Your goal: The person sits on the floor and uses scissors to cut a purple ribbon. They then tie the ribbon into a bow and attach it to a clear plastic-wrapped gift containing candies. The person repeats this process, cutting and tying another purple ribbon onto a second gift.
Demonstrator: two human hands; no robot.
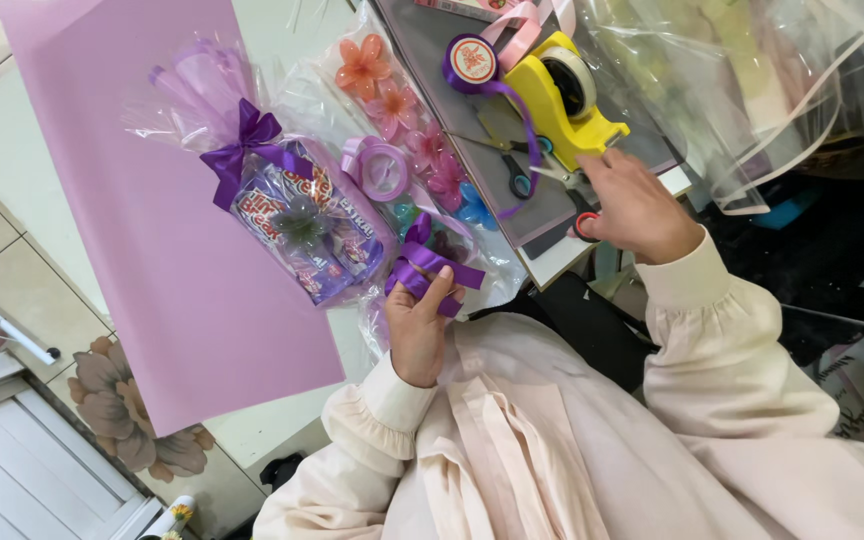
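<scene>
The right hand [636, 205] covers the near end of the yellow tape dispenser [562, 95], its fingertips hidden there. Beside the dispenser, the scissors [517, 170] lie partly under purple ribbon. The pink ribbon roll [512, 25] beyond the dispenser is cut off by the top edge.

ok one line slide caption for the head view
Left hand pinches a purple ribbon bow while right hand reaches the yellow tape dispenser.

garment: pale pink | sleeves: long, puffed | cuffs: gathered | front: loose pleats
</scene>
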